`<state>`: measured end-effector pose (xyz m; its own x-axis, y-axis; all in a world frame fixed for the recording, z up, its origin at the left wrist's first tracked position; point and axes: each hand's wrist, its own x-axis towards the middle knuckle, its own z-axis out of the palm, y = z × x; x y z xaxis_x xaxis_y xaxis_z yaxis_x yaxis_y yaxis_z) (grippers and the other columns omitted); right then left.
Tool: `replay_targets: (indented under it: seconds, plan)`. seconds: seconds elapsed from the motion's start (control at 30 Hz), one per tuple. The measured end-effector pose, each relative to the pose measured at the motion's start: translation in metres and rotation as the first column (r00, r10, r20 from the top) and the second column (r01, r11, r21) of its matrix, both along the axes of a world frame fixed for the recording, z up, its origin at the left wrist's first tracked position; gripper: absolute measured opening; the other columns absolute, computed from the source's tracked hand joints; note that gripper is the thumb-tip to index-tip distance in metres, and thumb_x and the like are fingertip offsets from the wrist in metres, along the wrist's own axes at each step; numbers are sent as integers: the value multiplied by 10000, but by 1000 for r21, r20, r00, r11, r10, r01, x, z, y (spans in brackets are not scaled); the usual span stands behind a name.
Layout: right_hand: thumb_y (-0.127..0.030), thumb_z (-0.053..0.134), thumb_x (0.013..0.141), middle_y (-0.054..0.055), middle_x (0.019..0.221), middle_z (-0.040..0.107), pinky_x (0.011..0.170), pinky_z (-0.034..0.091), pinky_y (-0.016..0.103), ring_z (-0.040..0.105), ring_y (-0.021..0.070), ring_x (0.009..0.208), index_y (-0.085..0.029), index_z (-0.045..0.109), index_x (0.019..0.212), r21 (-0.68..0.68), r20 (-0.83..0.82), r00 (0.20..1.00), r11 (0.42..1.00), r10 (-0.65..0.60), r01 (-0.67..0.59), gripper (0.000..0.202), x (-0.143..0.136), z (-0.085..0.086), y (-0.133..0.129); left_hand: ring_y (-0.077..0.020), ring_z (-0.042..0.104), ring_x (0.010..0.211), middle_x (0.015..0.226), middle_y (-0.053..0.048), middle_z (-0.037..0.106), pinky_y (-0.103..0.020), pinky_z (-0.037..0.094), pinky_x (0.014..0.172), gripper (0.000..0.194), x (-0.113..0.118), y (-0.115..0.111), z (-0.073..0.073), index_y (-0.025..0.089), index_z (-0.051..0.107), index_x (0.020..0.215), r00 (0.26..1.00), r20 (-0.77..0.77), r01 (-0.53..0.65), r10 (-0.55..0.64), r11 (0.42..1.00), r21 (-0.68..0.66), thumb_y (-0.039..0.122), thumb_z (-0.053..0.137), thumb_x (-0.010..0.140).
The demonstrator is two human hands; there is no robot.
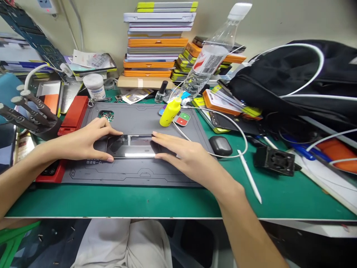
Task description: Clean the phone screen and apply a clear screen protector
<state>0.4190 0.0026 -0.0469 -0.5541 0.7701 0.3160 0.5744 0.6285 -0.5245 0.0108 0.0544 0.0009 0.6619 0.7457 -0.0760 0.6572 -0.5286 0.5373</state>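
A smartphone (134, 148) with a glossy dark face lies lengthwise on the grey work mat (134, 175), reflecting light. My left hand (86, 141) grips its left end, the thumb on the lower edge and the fingers on the upper edge. At the other end, my right hand (185, 150) holds it the same way, fingers above and thumb below. Just behind the right fingers stands a small yellow bottle (170, 111) with a thin nozzle. The phone's ends are partly hidden by my hands.
Behind the mat rise a stack of boxes (157, 42) and a tilted plastic bottle (209, 56). A screwdriver holder (44, 126) and red fixture (74, 113) stand left. A black earbud case (220, 145), white stylus (249, 176), small fan (275, 160) and cables lie right.
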Motion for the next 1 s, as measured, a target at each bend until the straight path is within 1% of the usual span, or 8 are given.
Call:
replay_targets:
  seconds: [0.13,0.23,0.43,0.57,0.7,0.83,0.93,1.0]
  plan:
    - [-197,768,1278,62,1807,805,1462,686,611,831,383,1657,-319,911,1655,145,78,997,989,-3,-8,421,-3,-5,-14,-403,689,1428,1478,-133,743,-564,577,1401,1073,0,0,-1,369,841,1767,1000,3,-8,8,1000,9,1111,852,991]
    - [-157,710,1298,93,1761,825,1447,698,595,865,372,1607,-280,933,1606,199,116,993,980,-17,-7,400,-5,-7,-20,-399,703,1414,1465,-137,748,-562,595,1386,1067,-1,1,-2,362,839,1766,1000,-3,2,-2,1000,26,1109,837,1004]
    - [-118,668,1299,96,1714,849,1401,739,587,897,370,1552,-282,951,1564,238,141,989,971,-36,1,421,-5,-10,-22,-402,714,1406,1465,-133,760,-556,618,1358,1042,-3,3,-6,375,847,1754,1000,10,2,-2,999,40,1087,869,994]
    - [-117,652,1306,132,1688,864,1371,764,560,915,375,1522,-233,966,1521,275,140,990,961,-34,-6,397,-7,-12,-22,-409,715,1409,1478,-141,758,-558,611,1359,1059,-3,2,-8,362,855,1742,1000,15,-11,11,999,39,1101,862,984]
    - [-121,672,1299,103,1693,869,1375,763,561,913,368,1527,-271,968,1518,272,134,991,962,-28,-9,398,-6,-12,-22,-409,713,1404,1469,-139,758,-555,618,1338,1067,-2,2,-7,367,855,1741,1000,17,-5,4,999,36,1115,850,980]
    - [-116,667,1301,121,1668,878,1345,783,546,927,368,1498,-250,976,1485,304,140,990,953,-24,-20,384,-6,-10,-23,-403,711,1419,1473,-134,757,-543,611,1344,1073,-1,2,-8,364,843,1754,1000,12,1,-2,999,37,1120,834,993]
    - [-89,664,1295,141,1630,898,1307,804,509,949,354,1453,-222,975,1463,392,175,984,919,-30,-42,377,-6,-9,-23,-405,707,1427,1481,-136,754,-544,603,1350,1086,-1,2,-9,354,841,1756,1000,12,5,-5,999,44,1128,822,994]
    - [-65,685,1279,156,1589,923,1259,828,485,975,343,1401,-200,970,1452,490,211,977,869,-40,-70,360,-6,-10,-22,-404,702,1437,1486,-134,751,-542,594,1359,1086,-1,2,-9,354,838,1759,1000,8,6,-7,999,43,1130,813,999]
